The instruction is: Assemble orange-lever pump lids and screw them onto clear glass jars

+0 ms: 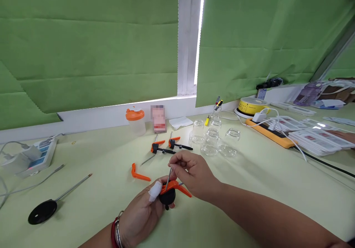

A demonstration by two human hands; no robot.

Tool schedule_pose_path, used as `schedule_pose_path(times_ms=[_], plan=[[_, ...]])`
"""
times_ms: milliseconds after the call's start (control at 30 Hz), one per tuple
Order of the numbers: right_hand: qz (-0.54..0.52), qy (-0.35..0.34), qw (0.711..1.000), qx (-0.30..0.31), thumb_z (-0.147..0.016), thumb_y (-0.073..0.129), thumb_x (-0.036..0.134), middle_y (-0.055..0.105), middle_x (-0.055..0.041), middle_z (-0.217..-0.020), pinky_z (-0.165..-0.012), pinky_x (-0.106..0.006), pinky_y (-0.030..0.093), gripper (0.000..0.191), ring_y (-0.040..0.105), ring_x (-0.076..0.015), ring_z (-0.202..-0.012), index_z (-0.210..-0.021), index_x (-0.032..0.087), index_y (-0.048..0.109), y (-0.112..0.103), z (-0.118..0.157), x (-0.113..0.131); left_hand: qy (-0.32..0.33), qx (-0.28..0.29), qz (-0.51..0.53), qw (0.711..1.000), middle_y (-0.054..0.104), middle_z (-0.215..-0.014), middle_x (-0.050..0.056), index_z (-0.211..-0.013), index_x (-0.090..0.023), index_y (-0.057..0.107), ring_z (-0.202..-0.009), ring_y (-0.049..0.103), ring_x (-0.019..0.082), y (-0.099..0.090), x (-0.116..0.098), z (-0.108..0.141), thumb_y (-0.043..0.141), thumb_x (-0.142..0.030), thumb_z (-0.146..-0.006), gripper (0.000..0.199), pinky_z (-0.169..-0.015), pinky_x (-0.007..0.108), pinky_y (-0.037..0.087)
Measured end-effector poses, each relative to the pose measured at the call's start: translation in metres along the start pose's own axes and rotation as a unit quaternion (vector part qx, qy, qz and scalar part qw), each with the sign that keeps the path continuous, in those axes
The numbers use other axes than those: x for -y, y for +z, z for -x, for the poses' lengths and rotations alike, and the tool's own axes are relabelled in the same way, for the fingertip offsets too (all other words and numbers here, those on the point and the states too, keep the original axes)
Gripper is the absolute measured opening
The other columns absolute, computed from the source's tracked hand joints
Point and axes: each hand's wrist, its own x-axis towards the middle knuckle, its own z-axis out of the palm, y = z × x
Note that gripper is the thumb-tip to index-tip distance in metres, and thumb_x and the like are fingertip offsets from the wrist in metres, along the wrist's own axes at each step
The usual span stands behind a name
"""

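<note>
Left hand (144,213): grips black part (168,197), orange lever (181,189) atop.
Right hand (195,174): pinches rod (168,179) at lever.
Jars (210,145): beyond black part, rightward.

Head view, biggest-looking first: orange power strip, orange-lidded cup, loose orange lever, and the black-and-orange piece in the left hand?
1. Orange power strip
2. Orange-lidded cup
3. Loose orange lever
Unranked: black-and-orange piece, partly covered by the left hand and nearer the camera, so unsure.

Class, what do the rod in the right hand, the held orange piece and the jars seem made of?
Rod: likely metal; grey, slightly shiny. Orange piece: probably moulded plastic; smooth, evenly coloured. Jars: glossy, apparently glass; transparent with highlights.
</note>
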Motion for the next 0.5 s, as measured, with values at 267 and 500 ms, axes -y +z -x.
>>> schedule_pose_path(times_ms=[267, 500], plan=[[-0.007, 0.034, 0.999, 0.008, -0.083, 0.052, 0.022, 0.057, 0.0022, -0.070, -0.063, -0.025, 0.055, 0.008, 0.061, -0.0112, -0.067, -0.085, 0.019, 0.059, 0.0014, 0.0004, 0.0001, -0.023, 0.040, -0.005, 0.999, 0.056, -0.095, 0.008, -0.112, -0.019, 0.064, -0.082, 0.048, 0.019, 0.0005, 0.0017, 0.0006, 0.044, -0.036, -0.091, 0.034, -0.079, 0.034, 0.040], [0.025, 0.006, 0.998, 0.056, -0.084, 0.050, 0.021, 0.058, -0.0002, -0.078, -0.062, -0.022, 0.055, 0.011, 0.063, -0.0112, -0.070, -0.082, 0.019, 0.061, 0.0013, 0.0032, -0.0053, -0.026, 0.059, -0.010, 0.998, 0.054, -0.088, 0.007, -0.093, -0.015, 0.068, -0.080, 0.048, 0.019, -0.0026, 0.0054, 0.0005, 0.044, -0.033, -0.092, 0.030, -0.078, 0.035, 0.040]])
